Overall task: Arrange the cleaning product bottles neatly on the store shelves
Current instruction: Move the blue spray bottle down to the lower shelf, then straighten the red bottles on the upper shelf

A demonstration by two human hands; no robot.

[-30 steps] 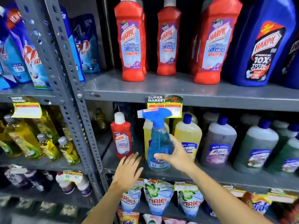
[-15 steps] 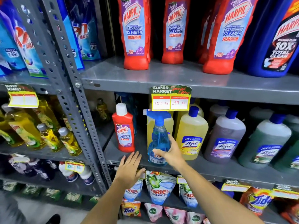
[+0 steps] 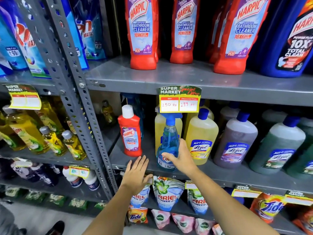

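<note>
A blue spray bottle (image 3: 167, 141) with a blue trigger head stands upright on the grey middle shelf (image 3: 237, 177), near its front edge. My right hand (image 3: 182, 159) is wrapped around its lower body. To its left stands a small red Harpic bottle (image 3: 131, 134) with a white cap. My left hand (image 3: 138, 174) rests flat with fingers spread on the shelf's front edge, just below the red bottle and touching nothing else. Yellow Lizol bottles (image 3: 201, 138) stand right behind and beside the spray bottle.
Purple (image 3: 236, 141) and green Lizol bottles (image 3: 277, 146) fill the shelf to the right. Large red Harpic bottles (image 3: 142, 33) line the shelf above; a price tag (image 3: 179, 100) hangs from its edge. A perforated grey upright (image 3: 81, 106) stands left. Ariel pouches (image 3: 166, 194) hang below.
My right hand has set the spray bottle down onto the middle shelf, lower than a second ago. The view has moved closer to the shelf. My left hand stays at the shelf edge.
</note>
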